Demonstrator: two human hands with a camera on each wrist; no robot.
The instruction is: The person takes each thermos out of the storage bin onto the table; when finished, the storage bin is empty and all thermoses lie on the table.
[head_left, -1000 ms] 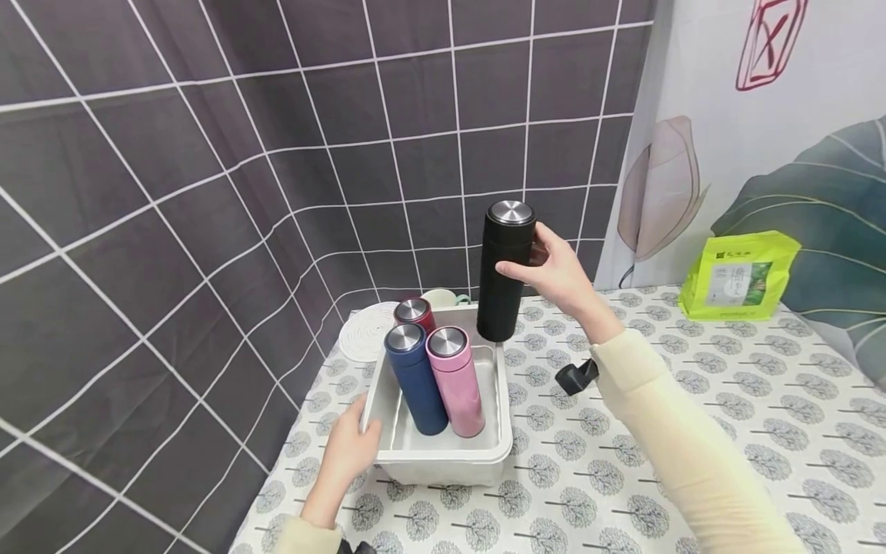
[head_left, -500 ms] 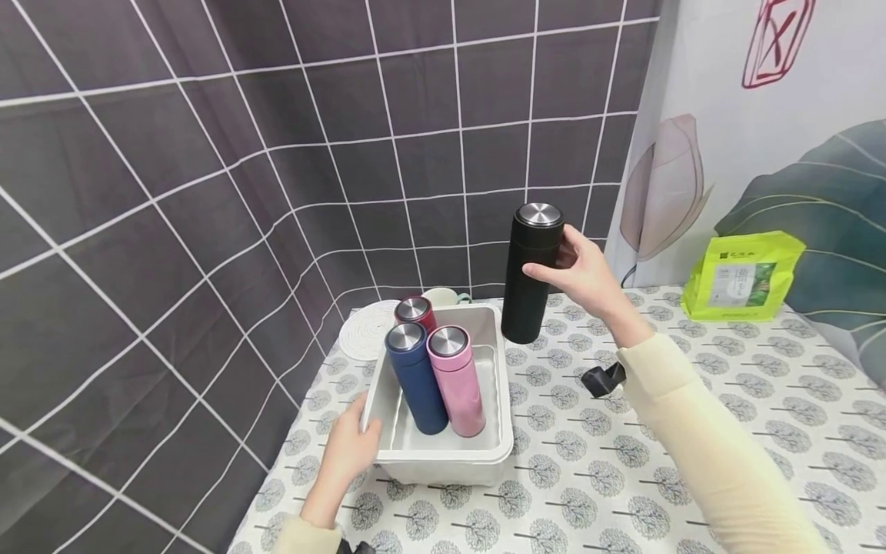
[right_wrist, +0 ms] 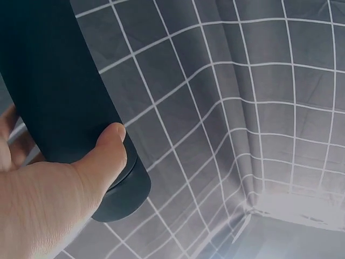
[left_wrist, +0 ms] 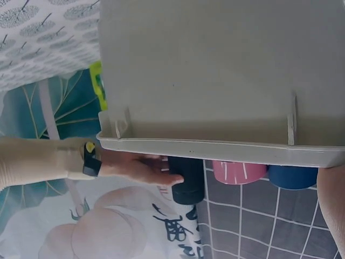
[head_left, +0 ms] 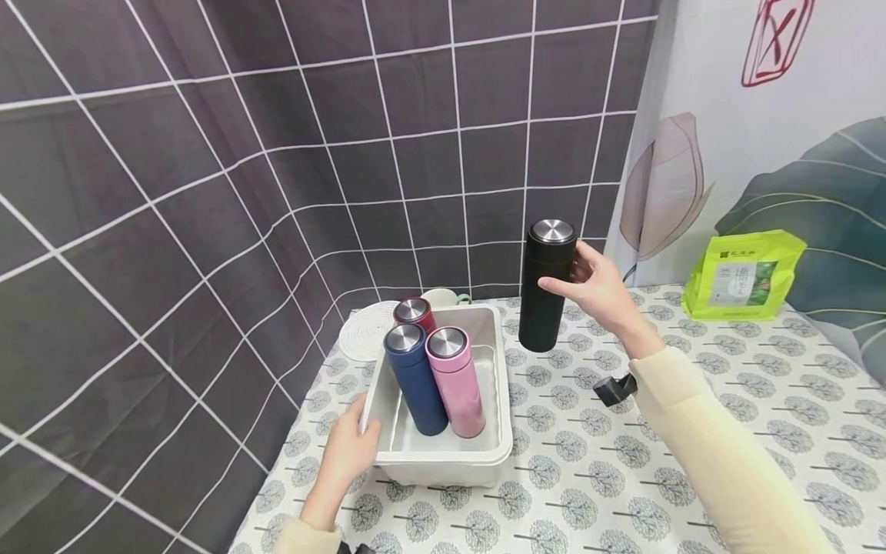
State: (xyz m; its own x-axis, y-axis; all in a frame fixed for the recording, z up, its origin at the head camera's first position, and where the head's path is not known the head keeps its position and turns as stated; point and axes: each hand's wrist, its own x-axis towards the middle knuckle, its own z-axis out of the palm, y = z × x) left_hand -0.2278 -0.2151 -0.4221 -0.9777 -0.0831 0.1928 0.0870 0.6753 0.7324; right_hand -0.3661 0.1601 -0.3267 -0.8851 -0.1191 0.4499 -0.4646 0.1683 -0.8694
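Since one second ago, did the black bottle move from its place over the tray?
Yes. The black bottle, gripped by the right hand, went right and lower, away from the white tray, which stayed in place; it now hangs over the tablecloth.

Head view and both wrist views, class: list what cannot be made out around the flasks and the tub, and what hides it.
- Red flask: head view shows only its cap and shoulder behind the blue flask.
- Pale mug: mostly hidden behind the white plastic tub.
- Black flask: its base is cut off in the right wrist view.
- Green pouch: print too small to read.
- Left hand: its fingertips hidden behind the tub wall.
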